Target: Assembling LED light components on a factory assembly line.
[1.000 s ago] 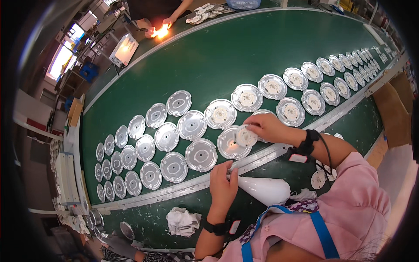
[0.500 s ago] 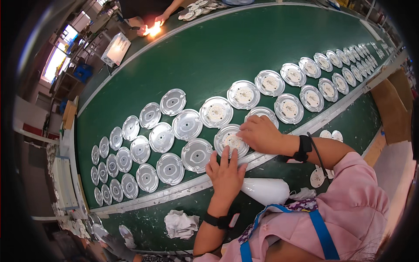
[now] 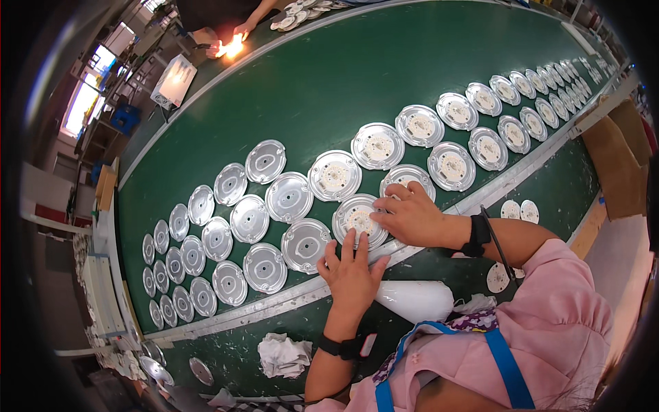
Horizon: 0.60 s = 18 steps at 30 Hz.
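Observation:
My left hand reaches up from below with its fingers spread, the fingertips on a round silver metal plate in the row nearest me. A white round circuit board lies in that plate. From the right, my right hand bends over the same plate, fingers apart and fingertips at the board's right side. Just beyond my right hand is another silver plate with a white board, partly covered by the hand. To the left sits a bare silver plate with a small dark centre hole.
Rows of plates cross the green conveyor belt; those at right carry boards. A metal rail edges it. Nearer me lie a white cone-shaped object, a crumpled cloth and loose boards. Across the belt, another person's hand is beside a bright glow.
The plates have shifted slightly left in the picture. Both hands stay at the same plate, my right fingers a little more spread. At lower left, another person's gloved hand has moved away from a plate.

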Each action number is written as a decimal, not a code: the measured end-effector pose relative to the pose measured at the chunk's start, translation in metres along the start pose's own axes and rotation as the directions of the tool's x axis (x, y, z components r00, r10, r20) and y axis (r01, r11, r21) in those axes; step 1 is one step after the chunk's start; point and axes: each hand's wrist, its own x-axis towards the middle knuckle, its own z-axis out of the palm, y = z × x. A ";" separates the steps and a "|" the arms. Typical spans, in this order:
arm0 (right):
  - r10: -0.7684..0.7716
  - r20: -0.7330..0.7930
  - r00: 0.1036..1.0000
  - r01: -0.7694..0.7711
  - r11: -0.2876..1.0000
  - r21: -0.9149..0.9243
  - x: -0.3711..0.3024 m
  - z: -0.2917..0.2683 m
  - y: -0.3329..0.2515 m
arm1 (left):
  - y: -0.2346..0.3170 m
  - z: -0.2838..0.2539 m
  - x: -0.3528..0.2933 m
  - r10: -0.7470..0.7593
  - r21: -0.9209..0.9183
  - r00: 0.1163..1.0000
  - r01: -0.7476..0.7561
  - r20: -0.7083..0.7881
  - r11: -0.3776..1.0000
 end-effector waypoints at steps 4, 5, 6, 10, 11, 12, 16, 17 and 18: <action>0.009 -0.004 1.000 -0.009 1.000 -0.005 0.000 0.001 -0.001 | 0.001 -0.002 0.001 -0.011 -0.030 1.000 0.011 0.009 0.999; 0.016 -0.005 1.000 -0.016 1.000 -0.010 0.000 0.002 -0.001 | 0.002 -0.001 0.001 -0.011 -0.032 1.000 0.011 0.004 0.999; 0.022 -0.005 1.000 -0.022 1.000 -0.015 -0.001 0.002 -0.001 | 0.002 0.000 0.002 -0.010 -0.034 1.000 0.010 0.005 0.999; 0.026 -0.006 1.000 -0.026 0.999 -0.019 0.000 0.002 -0.002 | 0.002 0.000 0.002 -0.009 -0.032 1.000 0.009 -0.007 0.999; 0.031 -0.002 1.000 -0.031 0.999 -0.022 0.000 0.002 -0.003 | 0.002 0.000 0.002 -0.008 -0.026 1.000 0.007 -0.013 1.000; 0.036 0.002 0.999 -0.036 0.999 -0.025 0.001 0.002 -0.003 | 0.002 0.000 0.002 -0.008 -0.027 1.000 0.007 -0.014 1.000; 0.040 -0.007 0.999 -0.040 0.999 -0.016 0.000 0.004 -0.003 | 0.002 0.000 0.003 0.002 -0.027 1.000 -0.003 -0.027 1.000; 0.040 -0.009 0.999 -0.040 0.999 -0.018 0.000 0.005 -0.003 | 0.002 0.000 0.003 0.003 -0.024 1.000 -0.004 -0.028 1.000; 0.041 -0.011 0.999 -0.041 0.999 -0.021 0.000 0.005 -0.003 | 0.002 0.001 0.003 0.003 -0.024 1.000 -0.004 -0.028 1.000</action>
